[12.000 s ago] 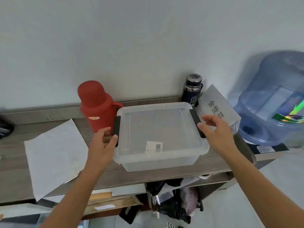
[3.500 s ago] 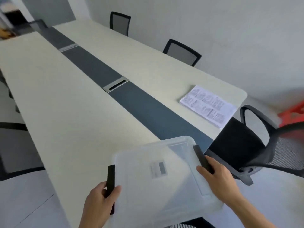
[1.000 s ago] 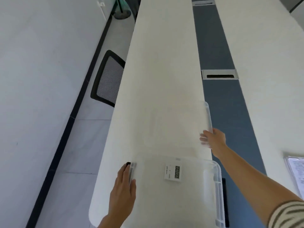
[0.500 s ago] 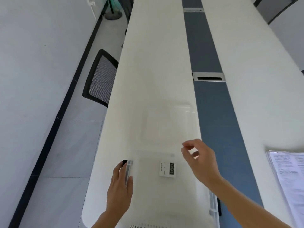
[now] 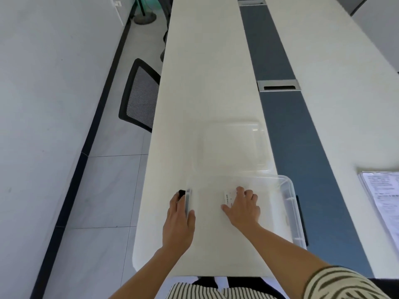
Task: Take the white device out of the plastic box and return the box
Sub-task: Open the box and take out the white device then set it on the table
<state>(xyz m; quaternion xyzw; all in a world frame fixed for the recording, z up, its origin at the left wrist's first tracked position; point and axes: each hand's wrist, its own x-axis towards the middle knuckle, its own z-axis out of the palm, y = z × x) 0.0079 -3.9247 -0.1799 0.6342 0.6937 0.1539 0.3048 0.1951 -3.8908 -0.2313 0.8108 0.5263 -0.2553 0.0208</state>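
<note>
While my right hand [image 5: 243, 209] reaches down inside the plastic box [image 5: 290, 203], its fingers curl over the white device [image 5: 227, 197], with the thumb stretched out to the left along the box floor. I see the fingertips resting on the device's far and right part, but I cannot tell whether they have closed on it or only touch it. My left hand [image 5: 179, 220] grips the box's left rim, thumb inside the wall and fingers outside, pressed against the black latch handle [image 5: 181, 193] there.

What shows of the device is a small, flat, matte white rectangle with faint dark markings; it lies flat on the box bottom, left of centre, and its long axis seems to run away from me, though the hand covers most of it.

I see a box that is clear, glossy and rounded at its corners, open on top, standing on the near end of the long cream table [image 5: 203, 87]. Just beyond it, its transparent lid [image 5: 235, 145] lies flat on the tabletop. A smooth blue-grey strip [image 5: 287, 130] runs lengthwise down the table, and printed papers [image 5: 383, 197] lie at the far right. A black mesh chair [image 5: 140, 94] stands beside the table's left edge.
</note>
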